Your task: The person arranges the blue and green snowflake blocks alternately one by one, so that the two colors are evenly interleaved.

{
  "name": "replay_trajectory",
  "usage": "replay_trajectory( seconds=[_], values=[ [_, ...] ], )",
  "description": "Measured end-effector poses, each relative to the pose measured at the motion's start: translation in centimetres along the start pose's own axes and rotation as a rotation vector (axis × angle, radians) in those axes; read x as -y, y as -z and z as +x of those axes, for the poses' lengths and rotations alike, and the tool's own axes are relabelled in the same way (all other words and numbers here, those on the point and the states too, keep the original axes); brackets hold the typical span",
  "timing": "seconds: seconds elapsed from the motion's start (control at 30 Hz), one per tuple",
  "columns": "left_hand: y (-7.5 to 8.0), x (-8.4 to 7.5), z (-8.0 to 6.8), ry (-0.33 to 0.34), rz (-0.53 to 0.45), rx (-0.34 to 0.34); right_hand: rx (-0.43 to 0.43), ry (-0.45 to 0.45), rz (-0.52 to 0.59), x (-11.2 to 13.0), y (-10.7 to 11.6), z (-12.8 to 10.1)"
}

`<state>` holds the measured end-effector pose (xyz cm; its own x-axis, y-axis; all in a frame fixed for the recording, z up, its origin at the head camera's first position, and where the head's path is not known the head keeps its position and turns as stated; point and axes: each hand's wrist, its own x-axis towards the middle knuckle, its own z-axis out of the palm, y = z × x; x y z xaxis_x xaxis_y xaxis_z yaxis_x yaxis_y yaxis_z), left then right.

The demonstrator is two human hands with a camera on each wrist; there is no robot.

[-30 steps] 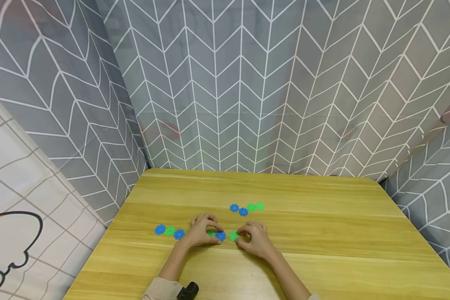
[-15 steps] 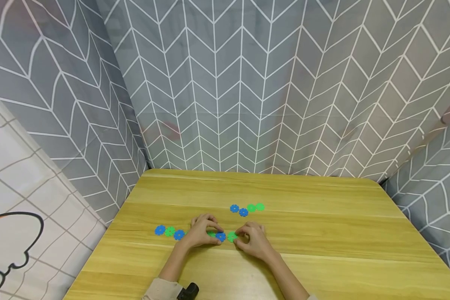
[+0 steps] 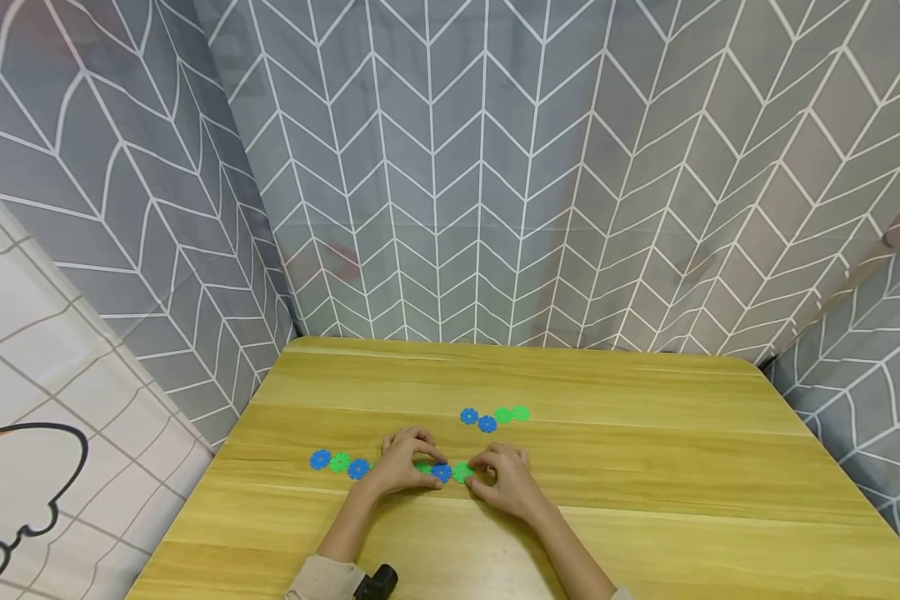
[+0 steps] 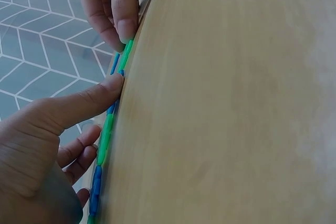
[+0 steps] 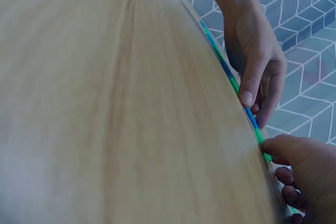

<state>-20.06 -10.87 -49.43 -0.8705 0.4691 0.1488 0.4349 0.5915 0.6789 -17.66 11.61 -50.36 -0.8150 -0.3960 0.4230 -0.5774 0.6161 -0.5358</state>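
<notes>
Flat, notched plastic discs like snowflake building pieces lie in a row on the table. My left hand (image 3: 403,463) arches over the row and holds the blue disc (image 3: 441,472) at its right end between thumb and finger. Just right of that, a green disc (image 3: 462,472) is pinched at its right edge by my right hand (image 3: 507,481). Both discs lie nearly edge to edge; whether their notches engage, I cannot tell. Further left the row shows a blue disc (image 3: 320,459), a green disc (image 3: 340,462) and another blue disc (image 3: 358,469). My left hand hides its middle.
Behind the hands, two blue discs (image 3: 469,416) and two green discs (image 3: 521,413) lie in a short group. The wooden table (image 3: 645,433) reaches back to a grey patterned curtain (image 3: 495,167). A black device (image 3: 377,582) is strapped at the left wrist.
My right hand has slid slightly left with the green disc, narrowing the gap to the blue disc. The left hand has stayed in place.
</notes>
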Motion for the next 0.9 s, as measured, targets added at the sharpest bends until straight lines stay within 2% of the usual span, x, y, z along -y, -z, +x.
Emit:
replay_trajectory(
  seconds=[0.33,0.57,0.73,0.9],
  values=[
    [0.0,0.1,0.0,-0.007,-0.005,-0.001,0.001,-0.006,0.012,0.0,-0.1,0.1],
    [0.0,0.1,0.0,-0.008,0.001,-0.004,0.004,-0.024,0.099,-0.4,0.0,0.0],
    [-0.1,0.1,0.0,-0.017,-0.015,-0.003,-0.027,-0.065,0.183,-1.2,0.6,0.1],
    [-0.1,0.3,0.2,-0.013,-0.018,-0.003,-0.108,-0.139,0.141,-2.6,1.3,0.7]
  ],
)
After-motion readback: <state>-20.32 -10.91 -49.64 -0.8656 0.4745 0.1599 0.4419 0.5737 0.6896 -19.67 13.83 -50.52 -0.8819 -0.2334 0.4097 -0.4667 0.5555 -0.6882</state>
